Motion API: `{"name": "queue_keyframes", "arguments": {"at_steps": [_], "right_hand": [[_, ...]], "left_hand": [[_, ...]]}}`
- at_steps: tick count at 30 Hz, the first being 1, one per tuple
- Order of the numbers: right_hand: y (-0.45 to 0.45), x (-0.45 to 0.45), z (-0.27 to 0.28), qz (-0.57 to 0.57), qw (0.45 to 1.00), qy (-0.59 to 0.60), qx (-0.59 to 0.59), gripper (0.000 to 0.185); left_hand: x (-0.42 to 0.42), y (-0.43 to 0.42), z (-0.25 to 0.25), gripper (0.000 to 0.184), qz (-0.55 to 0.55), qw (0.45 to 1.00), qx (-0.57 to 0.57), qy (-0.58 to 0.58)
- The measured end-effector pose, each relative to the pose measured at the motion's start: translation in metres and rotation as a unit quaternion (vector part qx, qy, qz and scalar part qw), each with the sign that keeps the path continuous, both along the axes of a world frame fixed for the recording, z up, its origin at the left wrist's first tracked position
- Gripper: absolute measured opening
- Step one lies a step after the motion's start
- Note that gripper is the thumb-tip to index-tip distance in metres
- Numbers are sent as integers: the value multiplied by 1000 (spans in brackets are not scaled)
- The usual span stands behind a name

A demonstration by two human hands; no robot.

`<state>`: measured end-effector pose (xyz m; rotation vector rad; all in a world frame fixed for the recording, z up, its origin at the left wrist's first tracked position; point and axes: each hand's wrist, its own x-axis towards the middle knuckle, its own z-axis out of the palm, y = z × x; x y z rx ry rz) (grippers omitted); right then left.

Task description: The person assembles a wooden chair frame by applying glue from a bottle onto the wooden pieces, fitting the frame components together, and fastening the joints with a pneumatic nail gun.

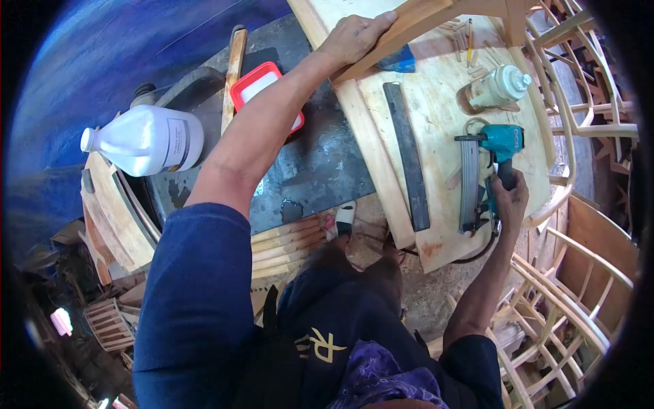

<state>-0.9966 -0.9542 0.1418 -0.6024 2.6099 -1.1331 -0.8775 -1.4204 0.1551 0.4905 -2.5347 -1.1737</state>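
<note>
My left hand [355,41] is closed over the end of a curved wooden frame piece [415,27], which extends past the top edge of the view. On the right side of the light wooden board [436,102], my right hand [511,198] grips the black handle of a teal pneumatic nailer [503,141]. The nailer lies on its side with its long grey magazine [469,184] along the board. Just beyond it sits a glue bottle [494,88] with a pale cap. A dark flat strip [407,157] lies between the nailer and the board's left edge.
A large white jug [146,140] and a red tray [255,82] with white contents are on the dark worktop [306,184] at left. A pencil [470,42] and small wood sticks lie at the back. Wooden chair frames [565,300] crowd the right; a hose [477,255] hangs below the board.
</note>
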Motion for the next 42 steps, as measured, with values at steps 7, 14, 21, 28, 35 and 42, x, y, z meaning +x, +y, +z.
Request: {"name": "queue_keyframes", "arguments": {"at_steps": [7,14,21,28,35,42], "right_hand": [[-43,73,95,-45,965,-210,-153,29],[-99,167,101,-77,796,-452,-396,29],[-193,205,58,-59,663,-579,-471,27],[-239,214,48,-89,693,-545,-463,28],[-253,215,42,-87,699,-528,-473,27],[-254,219,36,-93,683,-540,-484,27]], "left_hand": [[-4,-8,-17,55,-12,999,-46,-7],[-8,-15,-28,38,-57,995,-82,9],[-3,-9,-19,41,-47,994,-96,35],[1,-4,-8,69,-14,1000,-5,18],[5,0,2,80,8,998,62,7],[7,1,7,83,-14,999,34,33]]}}
